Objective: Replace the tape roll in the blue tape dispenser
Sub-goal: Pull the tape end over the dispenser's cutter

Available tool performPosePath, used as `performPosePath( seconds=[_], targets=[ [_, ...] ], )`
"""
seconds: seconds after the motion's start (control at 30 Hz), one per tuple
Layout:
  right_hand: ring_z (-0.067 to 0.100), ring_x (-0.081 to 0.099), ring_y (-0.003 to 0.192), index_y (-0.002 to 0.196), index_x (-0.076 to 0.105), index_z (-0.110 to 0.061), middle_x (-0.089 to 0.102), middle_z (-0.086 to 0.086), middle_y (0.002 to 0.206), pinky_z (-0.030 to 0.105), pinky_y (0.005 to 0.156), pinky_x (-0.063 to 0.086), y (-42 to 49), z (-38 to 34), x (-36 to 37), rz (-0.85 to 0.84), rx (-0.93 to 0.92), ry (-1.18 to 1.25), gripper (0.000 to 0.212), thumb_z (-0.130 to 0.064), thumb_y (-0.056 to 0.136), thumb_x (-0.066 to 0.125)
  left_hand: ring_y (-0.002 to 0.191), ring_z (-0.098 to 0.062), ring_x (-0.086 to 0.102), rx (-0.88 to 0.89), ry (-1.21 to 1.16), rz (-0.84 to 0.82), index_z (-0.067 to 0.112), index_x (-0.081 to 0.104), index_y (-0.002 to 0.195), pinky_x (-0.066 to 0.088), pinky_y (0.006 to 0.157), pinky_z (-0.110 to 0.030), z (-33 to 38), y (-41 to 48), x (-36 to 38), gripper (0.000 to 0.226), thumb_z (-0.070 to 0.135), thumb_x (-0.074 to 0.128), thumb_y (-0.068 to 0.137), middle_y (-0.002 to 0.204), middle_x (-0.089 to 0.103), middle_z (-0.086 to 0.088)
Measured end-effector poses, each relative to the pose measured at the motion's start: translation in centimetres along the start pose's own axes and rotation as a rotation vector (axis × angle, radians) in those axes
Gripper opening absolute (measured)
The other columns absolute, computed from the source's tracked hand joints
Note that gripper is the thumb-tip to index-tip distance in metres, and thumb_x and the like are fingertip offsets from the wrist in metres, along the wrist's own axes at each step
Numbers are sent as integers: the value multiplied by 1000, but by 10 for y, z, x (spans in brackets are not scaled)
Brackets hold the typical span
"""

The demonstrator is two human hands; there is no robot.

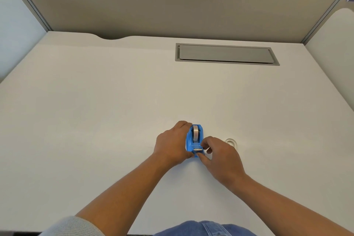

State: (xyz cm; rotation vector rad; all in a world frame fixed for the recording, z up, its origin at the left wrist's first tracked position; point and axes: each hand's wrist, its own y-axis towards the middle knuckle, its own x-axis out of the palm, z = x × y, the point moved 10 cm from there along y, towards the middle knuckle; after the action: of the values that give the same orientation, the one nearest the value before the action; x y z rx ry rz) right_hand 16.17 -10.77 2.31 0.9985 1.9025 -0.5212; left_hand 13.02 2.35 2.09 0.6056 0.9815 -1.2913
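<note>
The dispenser (194, 141) sits on the desk (95, 111) at about 6 o'clock from the grey cable hatch (226, 54), close to the person, its cutter end pointing toward them. A roll (195, 132) is seated in its cradle. The left hand (172, 144) wraps the dispenser's left flank, fingers curled over the far end and thumb near the cutter, clamping the body down. The right hand (220, 156) is at the dispenser's 4 o'clock, thumb and forefinger pinched at the cutter end; whether they hold a tape tail or just the plastic cannot be told. A clear spare roll (231, 142) lies flat on the desk at the dispenser's 3 o'clock, just beyond the right hand. The dispenser looks like hard, smooth plastic, probably light enough to skate on the slick desk, so bracing its sides as the left hand does seems wise. The serrated blade is best avoided. The roll should be stiff; likely best lifted by its rim or hub, straight up from the cradle.
</note>
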Motion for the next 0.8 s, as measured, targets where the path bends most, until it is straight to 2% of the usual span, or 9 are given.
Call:
performPosePath(
  seconds=[0.17,0.27,0.33,0.43,0.53,0.6,0.67,0.73,0.8],
  targets=[
    [8,59,89,106,61,-24,65,-13,101,26,72,52,-4,7,5,-65,-1,33,27,-14,82,68,106,-14,60,-15,-59,-13,28,34,142,47,78,-27,-5,-1,8,88,42,81,68,143,41,14],
    [10,60,101,116,60,-22,65,-10,112,26,82,53,-7,13,6,-60,15,46,33,-10,86,63,121,-13,54,-80,-131,-42,30,14,151,49,91,-32,-19,-5,21,112,37,85,65,147,41,12],
    [12,60,104,120,60,-20,65,-7,116,27,84,53,-9,15,6,-42,-3,33,33,-11,88,60,124,-9,50,-153,-279,-23,32,8,152,45,96,-29,-31,-10,27,119,33,87,63,143,47,12],
    [12,59,107,121,60,-19,64,-6,118,26,84,52,-11,20,10,-32,-36,18,32,-12,89,56,124,-6,48,-191,-397,47,32,14,151,36,97,-20,-46,-21,31,104,27,82,72,136,52,14],
    [13,57,111,122,59,-18,62,-6,121,25,87,50,-13,31,17,-48,-55,-12,32,-15,91,55,125,-9,48,-126,-253,186,32,22,149,35,100,-20,-49,-34,23,68,27,59,92,135,52,16],
    [14,56,116,123,60,-17,62,-4,124,23,92,45,-16,36,22,-60,-100,-59,33,-18,90,58,133,-12,43,-111,-115,255,28,29,147,32,109,-24,-53,-41,23,53,34,47,98,143,48,10],
    [14,53,123,127,58,-17,60,-3,129,25,100,42,-18,38,27,-72,-141,-106,37,-24,91,57,142,-13,30,-121,-19,251,24,32,148,21,118,-27,-57,-45,30,54,45,38,98,152,39,5],
    [13,47,131,132,55,-18,57,-3,137,32,107,42,-20,41,30,-71,-149,-129,42,-29,92,54,147,-10,18,-96,59,221,23,30,149,8,119,-26,-54,-44,36,60,51,26,96,158,30,7],
    [11,39,138,138,49,-19,50,-5,145,33,113,36,-21,44,32,-62,-146,-143,48,-36,93,48,149,-8,9,-72,101,191,23,25,151,1,119,-26,-51,-42,40,63,51,16,95,161,20,9]
  ],
)
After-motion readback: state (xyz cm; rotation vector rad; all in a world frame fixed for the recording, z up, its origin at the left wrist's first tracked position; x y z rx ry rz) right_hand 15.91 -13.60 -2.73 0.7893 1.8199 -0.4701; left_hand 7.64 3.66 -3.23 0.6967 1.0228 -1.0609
